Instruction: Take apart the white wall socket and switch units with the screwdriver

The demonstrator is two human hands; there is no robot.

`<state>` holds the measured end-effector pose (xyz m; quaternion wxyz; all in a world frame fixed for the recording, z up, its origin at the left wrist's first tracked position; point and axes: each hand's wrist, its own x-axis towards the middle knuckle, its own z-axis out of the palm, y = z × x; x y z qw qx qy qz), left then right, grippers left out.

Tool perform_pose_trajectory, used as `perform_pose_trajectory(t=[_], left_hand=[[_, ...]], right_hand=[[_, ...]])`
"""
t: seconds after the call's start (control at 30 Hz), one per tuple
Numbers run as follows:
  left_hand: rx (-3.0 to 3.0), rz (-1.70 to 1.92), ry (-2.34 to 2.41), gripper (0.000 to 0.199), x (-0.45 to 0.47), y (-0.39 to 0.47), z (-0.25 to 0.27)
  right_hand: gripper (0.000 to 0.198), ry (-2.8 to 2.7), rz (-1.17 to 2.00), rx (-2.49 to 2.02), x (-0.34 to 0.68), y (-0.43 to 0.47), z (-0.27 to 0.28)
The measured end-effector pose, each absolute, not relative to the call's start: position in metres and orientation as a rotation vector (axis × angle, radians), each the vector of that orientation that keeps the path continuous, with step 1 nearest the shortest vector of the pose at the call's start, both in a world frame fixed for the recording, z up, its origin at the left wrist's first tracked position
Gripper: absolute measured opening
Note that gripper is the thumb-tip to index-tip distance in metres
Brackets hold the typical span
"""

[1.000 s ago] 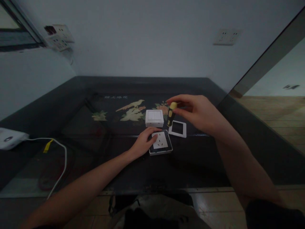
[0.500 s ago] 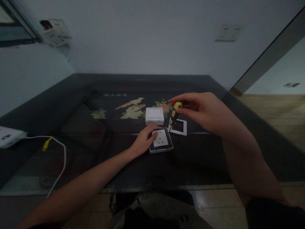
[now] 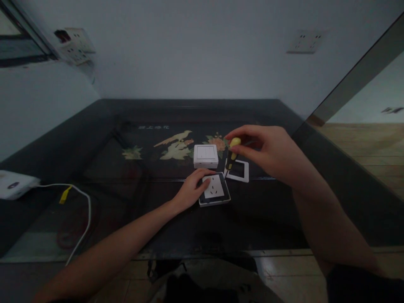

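Observation:
My left hand (image 3: 193, 187) grips the left side of a white wall socket (image 3: 217, 188) in its box, thumb on the white face and fingers around the back edge. The socket lies on the dark table with its dark inner frame showing. Between the fingers and thumb of my right hand (image 3: 263, 147) is a yellow and black screwdriver (image 3: 232, 155), tilted, its shaft pointing down at the socket's upper right corner. A white cover frame (image 3: 245, 173) with an open middle lies just right of the socket. Behind it sits a white boxed switch (image 3: 205, 155).
The dark table (image 3: 132, 227) carries a bird and flower picture. At the left edge stands a white power strip (image 3: 15, 184) with a white cable (image 3: 89, 210) and a yellow tag (image 3: 65, 195). Wall sockets (image 3: 305, 42) are at the back right; more are at upper left.
The whole view has shifted slightly, with things sitting a little lower in the picture. My left hand keeps its hold on the socket, and the screwdriver stays at the same corner.

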<state>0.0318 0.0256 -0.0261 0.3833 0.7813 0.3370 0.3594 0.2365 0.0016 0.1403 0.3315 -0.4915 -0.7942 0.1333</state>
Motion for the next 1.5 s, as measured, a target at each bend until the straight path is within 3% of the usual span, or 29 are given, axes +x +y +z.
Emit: perform_pose_trajectory(t=[0.1, 0.27, 0.5, 0.73, 0.9, 1.2, 1.37, 1.5], left_hand=[[1.997, 0.919, 0.854, 0.025, 0.0317, 0.0261, -0.0267], [2.011, 0.930, 0.845, 0.025, 0.0319, 0.0270, -0.0278], [2.032, 0.942, 0.847, 0.025, 0.0328, 0.0271, -0.0275], [2.030, 0.958, 0.840, 0.026, 0.0336, 0.0268, -0.0265], [2.030, 0.965, 0.837, 0.026, 0.0333, 0.0270, -0.0270], [2.038, 0.960, 0.848, 0.025, 0.0331, 0.0273, -0.0277], [2.015, 0.939, 0.862, 0.025, 0.0323, 0.0260, -0.0271], [2.005, 0.929, 0.866, 0.025, 0.0325, 0.0252, -0.0256]], right_hand=[[0.018, -2.102, 0.330, -1.285, 0.2357, 0.0022, 0.1392], [0.014, -2.123, 0.044, -1.377, 0.2306, 0.0044, 0.1356], [0.028, -2.149, 0.359, -1.269, 0.2370, 0.0024, 0.1384], [0.011, -2.120, 0.068, -1.263, 0.2279, 0.0021, 0.1349], [0.031, -2.111, 0.292, -1.250, 0.2320, -0.0015, 0.1380], [0.013, -2.137, 0.146, -1.317, 0.2309, 0.0017, 0.1385], [0.027, -2.086, 0.247, -1.320, 0.2332, 0.0031, 0.1362], [0.025, -2.117, 0.280, -1.340, 0.2341, 0.0029, 0.1370]])
